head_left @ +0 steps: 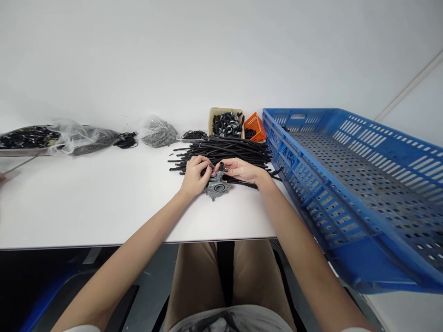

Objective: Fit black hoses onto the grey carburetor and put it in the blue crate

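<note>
Gripping from both sides, I have the left hand (194,176) curled closed against the grey metal part (217,186), fingers wrapped on its upper left; the right hand (241,169) is pinched at the short black tube (221,165) standing upright on the part's top; whether the palm touches the metal I cannot tell; the part rests on the white table (104,203), just in front of the pile of black hoses (224,150). To the right the blue crate (346,184) stands near my forearm, its wall hemming that side; bare tabletop opens to the left, with plastic bags (83,138) well apart; the near table edge lies under my forearms.
</note>
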`<action>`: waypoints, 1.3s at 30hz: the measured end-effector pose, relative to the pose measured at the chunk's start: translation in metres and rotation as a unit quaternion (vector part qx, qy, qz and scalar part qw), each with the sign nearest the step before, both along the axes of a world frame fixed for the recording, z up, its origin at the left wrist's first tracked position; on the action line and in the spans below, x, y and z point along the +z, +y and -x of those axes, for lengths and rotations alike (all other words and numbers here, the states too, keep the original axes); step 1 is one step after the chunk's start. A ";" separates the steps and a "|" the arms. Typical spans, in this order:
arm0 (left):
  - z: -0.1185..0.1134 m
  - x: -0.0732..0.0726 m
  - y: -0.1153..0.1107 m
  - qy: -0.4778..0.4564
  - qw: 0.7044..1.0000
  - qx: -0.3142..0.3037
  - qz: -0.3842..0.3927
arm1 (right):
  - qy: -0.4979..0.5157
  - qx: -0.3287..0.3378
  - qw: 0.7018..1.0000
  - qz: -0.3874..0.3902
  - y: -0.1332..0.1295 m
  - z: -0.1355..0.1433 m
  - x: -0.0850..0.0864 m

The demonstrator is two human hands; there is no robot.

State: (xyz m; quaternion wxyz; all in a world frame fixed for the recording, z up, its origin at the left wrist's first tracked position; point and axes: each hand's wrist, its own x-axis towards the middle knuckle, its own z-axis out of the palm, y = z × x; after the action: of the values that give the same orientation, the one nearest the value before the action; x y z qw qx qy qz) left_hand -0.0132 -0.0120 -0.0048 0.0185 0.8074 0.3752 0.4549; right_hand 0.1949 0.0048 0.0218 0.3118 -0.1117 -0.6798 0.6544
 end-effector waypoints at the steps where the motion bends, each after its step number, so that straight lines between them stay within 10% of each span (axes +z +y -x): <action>1: 0.000 0.001 0.000 0.001 1.000 0.002 0.003 | -0.002 -0.003 1.000 0.001 0.000 0.000 0.000; 28: 0.002 0.005 -0.005 0.053 0.996 -0.068 0.030 | -0.005 -0.005 0.998 0.058 0.004 -0.007 0.002; 39: 0.002 0.007 -0.006 0.051 0.995 -0.068 0.046 | -0.029 -0.064 0.997 -0.040 0.002 -0.006 0.002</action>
State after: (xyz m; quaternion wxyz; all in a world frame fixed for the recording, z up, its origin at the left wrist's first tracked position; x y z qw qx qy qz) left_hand -0.0150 -0.0184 0.0022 0.0673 0.8517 0.3405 0.3927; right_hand 0.2005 0.0064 0.0242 0.3373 -0.1608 -0.7059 0.6018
